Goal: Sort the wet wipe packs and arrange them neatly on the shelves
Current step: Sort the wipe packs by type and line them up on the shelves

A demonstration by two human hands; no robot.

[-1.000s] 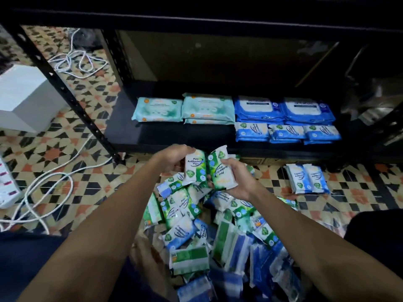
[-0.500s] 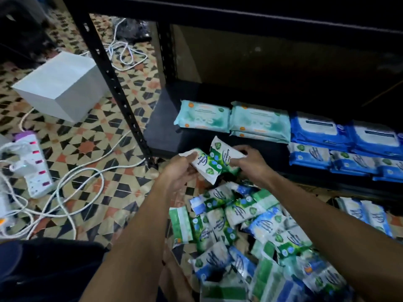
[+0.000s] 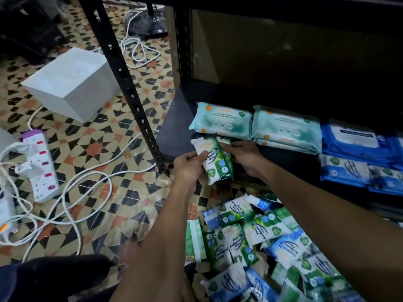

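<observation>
**Two hands, one green bundle, bottom shelf waiting**

Two green pine antibacterial wipe packs, it seemed, were held squared together just above the front-left edge of the bottom shelf; exactly how many were in the bundle could not be told. The left hand was wrapped around the near lower side, fingers closed on the wrapper, and the right hand was pinched on the far upper side. Neither hand was seen open.

For the step to be done well, the bundle would best be kept flush edge to edge and set down flat on the bare dark strip in front of the teal packs, labels facing the same way. The soft wrappers looked likely to slide over one another, so both hands should be eased off only once the packs are resting. Care would be needed not to nudge the teal row behind.

On the shelf, two stacks of teal fragrance-free packs were lying side by side at the back left, with large blue packs to their right and smaller blue packs lined up in front of those. No green packs were seen shelved, so the green group was judged barely started.

On the patterned floor, a loose heap of green and blue small packs was left unsorted below the arms. A power strip and a white box were well apart at the left.
</observation>
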